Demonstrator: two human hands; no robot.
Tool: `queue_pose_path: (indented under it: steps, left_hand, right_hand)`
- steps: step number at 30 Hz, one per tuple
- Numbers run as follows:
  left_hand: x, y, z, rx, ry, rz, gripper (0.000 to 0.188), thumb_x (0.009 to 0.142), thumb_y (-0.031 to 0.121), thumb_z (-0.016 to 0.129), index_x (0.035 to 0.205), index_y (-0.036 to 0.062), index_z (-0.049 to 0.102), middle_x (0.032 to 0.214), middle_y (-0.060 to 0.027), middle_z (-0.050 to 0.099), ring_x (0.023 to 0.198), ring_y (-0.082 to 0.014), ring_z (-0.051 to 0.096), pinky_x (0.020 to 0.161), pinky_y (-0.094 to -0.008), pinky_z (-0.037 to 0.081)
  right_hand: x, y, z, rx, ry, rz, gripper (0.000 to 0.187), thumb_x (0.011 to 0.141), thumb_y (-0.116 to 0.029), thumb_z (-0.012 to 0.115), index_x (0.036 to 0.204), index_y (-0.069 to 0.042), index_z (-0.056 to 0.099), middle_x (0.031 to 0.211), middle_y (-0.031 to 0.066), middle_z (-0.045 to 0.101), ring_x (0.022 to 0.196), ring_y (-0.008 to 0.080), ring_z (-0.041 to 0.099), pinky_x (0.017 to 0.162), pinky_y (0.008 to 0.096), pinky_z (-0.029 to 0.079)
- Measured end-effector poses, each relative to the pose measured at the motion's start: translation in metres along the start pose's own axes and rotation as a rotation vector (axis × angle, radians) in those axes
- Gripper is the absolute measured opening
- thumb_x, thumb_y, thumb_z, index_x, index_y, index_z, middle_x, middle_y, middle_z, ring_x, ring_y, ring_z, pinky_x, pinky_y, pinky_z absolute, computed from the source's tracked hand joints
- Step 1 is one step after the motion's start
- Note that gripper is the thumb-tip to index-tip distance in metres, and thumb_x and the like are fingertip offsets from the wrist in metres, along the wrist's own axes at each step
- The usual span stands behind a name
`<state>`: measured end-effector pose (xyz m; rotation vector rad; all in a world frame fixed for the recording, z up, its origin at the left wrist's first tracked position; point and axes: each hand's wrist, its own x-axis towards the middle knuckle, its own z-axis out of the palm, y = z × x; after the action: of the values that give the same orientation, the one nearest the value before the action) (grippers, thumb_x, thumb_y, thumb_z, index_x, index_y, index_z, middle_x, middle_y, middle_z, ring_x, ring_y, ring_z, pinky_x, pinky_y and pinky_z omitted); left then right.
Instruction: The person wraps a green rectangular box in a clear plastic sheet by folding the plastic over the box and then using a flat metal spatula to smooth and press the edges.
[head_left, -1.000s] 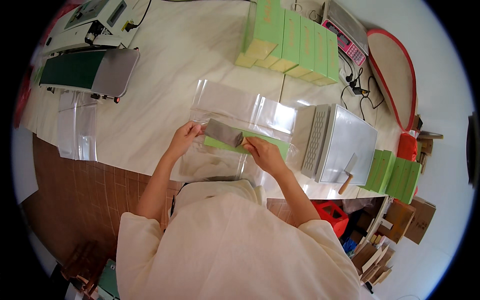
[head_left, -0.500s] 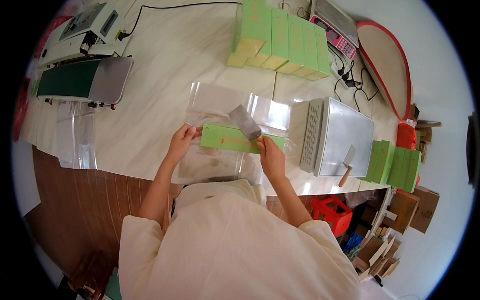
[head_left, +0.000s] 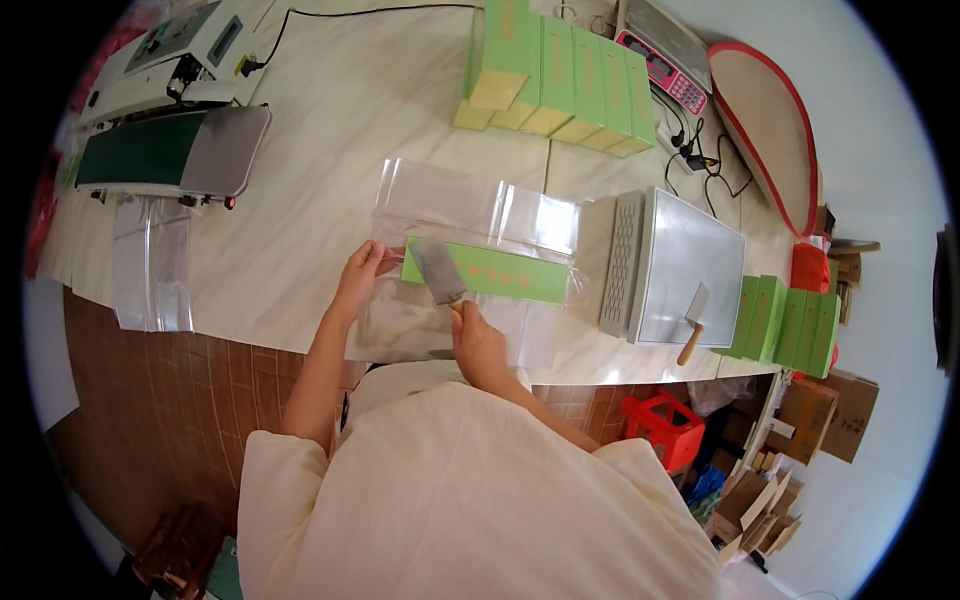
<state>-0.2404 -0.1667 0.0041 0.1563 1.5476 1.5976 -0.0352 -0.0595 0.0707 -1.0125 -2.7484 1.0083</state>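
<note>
Pale and marble-veined, the desk (head_left: 320, 180) is set above a brown floor (head_left: 190, 410), with a light wall (head_left: 880, 150) seen at the right. By the right grip (head_left: 480, 346), whose fingers are curled round the handle, a scraper (head_left: 438, 268) is held; its broad metal blade is laid across the left part of a green box (head_left: 515, 274), though whether they touch cannot be told. By the left grip (head_left: 357, 277), with fingertips drawn together, a bit of clear film seems to be pinched just beside the box's left end. Clear plastic (head_left: 435, 192) is spread around the box. Farther right, a metal case (head_left: 695, 260) is topped by a second scraper (head_left: 697, 305), and more green cartons (head_left: 785, 320) are stood beyond it. At the back, a row of green boxes (head_left: 585, 85) is placed near a pink-fronted scale (head_left: 675, 80) and a red-rimmed tray (head_left: 757, 115). At the left, a machine (head_left: 190, 50) is stationed, with clear bags (head_left: 150, 265) laid nearer. Below the desk, a red stool (head_left: 663, 425) is seen.
</note>
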Motion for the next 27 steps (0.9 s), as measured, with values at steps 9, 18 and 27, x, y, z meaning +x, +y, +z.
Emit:
queue_pose_path:
  steps: [9,18,27]
  left_hand:
    - [0.007,-0.016,-0.009,-0.099,-0.013,-0.073,0.034,0.106,0.027,0.041,0.122,0.0014,0.058,0.116,-0.0075,0.065,0.104,-0.0154,0.063,0.096,-0.0287,0.048]
    - [0.007,-0.016,-0.021,-0.005,-0.093,-0.11,0.034,0.106,0.029,0.043,0.117,0.002,0.06,0.114,-0.0065,0.066,0.108,-0.0164,0.062,0.098,-0.0311,0.047]
    - [0.005,0.009,-0.006,0.068,-0.124,-0.059,0.039,0.105,0.034,0.044,0.107,-0.0016,0.061,0.114,-0.0142,0.067,0.109,-0.0217,0.063,0.1,-0.0351,0.048]
  right_hand:
    - [0.032,-0.035,0.027,0.014,0.057,-0.162,0.016,0.099,-0.022,0.051,0.101,-0.007,0.049,0.079,0.0167,0.067,0.063,0.0361,0.065,0.052,0.0451,0.051]
    - [0.056,-0.053,0.024,0.091,0.086,-0.216,0.024,0.101,-0.027,0.048,0.106,-0.004,0.05,0.078,0.0241,0.062,0.069,0.0436,0.062,0.061,0.0526,0.048]
    - [0.076,0.135,-0.152,0.044,0.647,0.352,0.037,0.104,-0.036,0.039,0.105,-0.004,0.056,0.086,0.0254,0.064,0.079,0.0467,0.06,0.069,0.0546,0.045]
